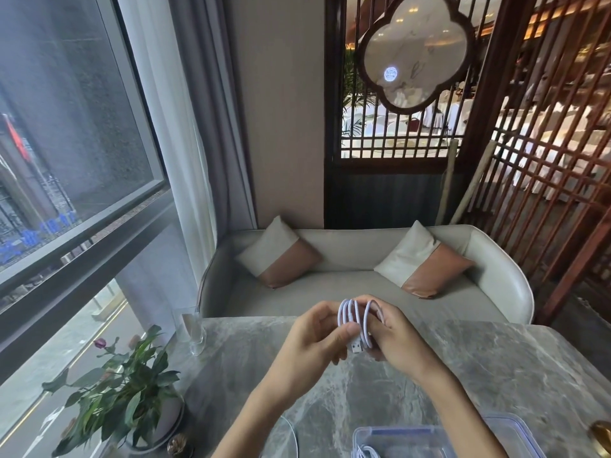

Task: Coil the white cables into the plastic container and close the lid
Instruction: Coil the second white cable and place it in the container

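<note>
The left hand [314, 338] and the right hand [395, 338] hold a coiled white cable [355, 315] between them above the grey marble surface [496, 365]. The left thumb pinches the loops, and the right fingers [375, 307] curl round the coil. Its USB plug [356, 348] hangs below. At the near edge sits a clear plastic container [396, 430] holding a second cable [367, 452], with a blue-rimmed lid [519, 431] just to its right.

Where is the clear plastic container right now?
Head view: the clear plastic container sits on the grey marble table at the bottom edge, right of centre.
</note>
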Tool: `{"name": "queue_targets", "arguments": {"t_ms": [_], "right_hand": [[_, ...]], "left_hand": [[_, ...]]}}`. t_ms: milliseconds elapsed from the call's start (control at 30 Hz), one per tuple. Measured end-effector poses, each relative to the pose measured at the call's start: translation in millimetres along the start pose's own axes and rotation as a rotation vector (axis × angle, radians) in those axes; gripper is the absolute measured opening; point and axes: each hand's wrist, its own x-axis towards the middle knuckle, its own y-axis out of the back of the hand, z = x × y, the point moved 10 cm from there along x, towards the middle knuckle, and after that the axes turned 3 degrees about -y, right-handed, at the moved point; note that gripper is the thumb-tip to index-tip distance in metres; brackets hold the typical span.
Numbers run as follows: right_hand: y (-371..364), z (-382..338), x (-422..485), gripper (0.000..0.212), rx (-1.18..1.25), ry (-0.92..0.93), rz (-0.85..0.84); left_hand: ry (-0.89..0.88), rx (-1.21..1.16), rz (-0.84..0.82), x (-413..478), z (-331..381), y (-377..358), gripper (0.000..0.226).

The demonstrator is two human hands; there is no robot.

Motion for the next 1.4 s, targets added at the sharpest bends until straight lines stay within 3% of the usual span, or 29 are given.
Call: {"name": "queue_targets", "arguments": {"t_ms": [167,333,500,667,800,1133,1267,1333,1400], "right_hand": [[1,14,1,0.021,0.009,-0.044,0.012],[4,19,2,0.023,0.029,-0.026,0.07],[6,12,3,0.022,-0.018,0.041,0.071],[7,18,-1,0.02,0.009,-0.01,0.048],[11,28,-2,0.019,0.026,-0.068,0.045],[-14,22,-7,0.019,0.01,-0.089,-0.123],[-18,15,-8,0.021,0.038,-0.066,-0.117],[-14,10,-6,0.011,0.03,-0.018,-0.084],[-10,6,-5,0.026,-0.024,0.042,-0.044]], "left_hand": [[0.024,-0.187,-0.115,0,0,-10,0.04],[-0.034,0.044,0.018,1,-8,-4,0.028],[0.035,0.012,0.106,1,-18,4,0.02],[0.091,-0.129,-0.101,1,-13,-3,0.025],[0.081,0.032,-0.068,4,-14,15,0.019],[0.195,-0.03,-0.336,-8,-16,-4,0.021],[0.24,-0.239,-0.394,-14,-12,-8,0.019],[0.246,-0.355,-0.407,-14,-8,-9,0.02],[0.261,-0.446,-0.426,-15,-7,-10,0.027]]}}
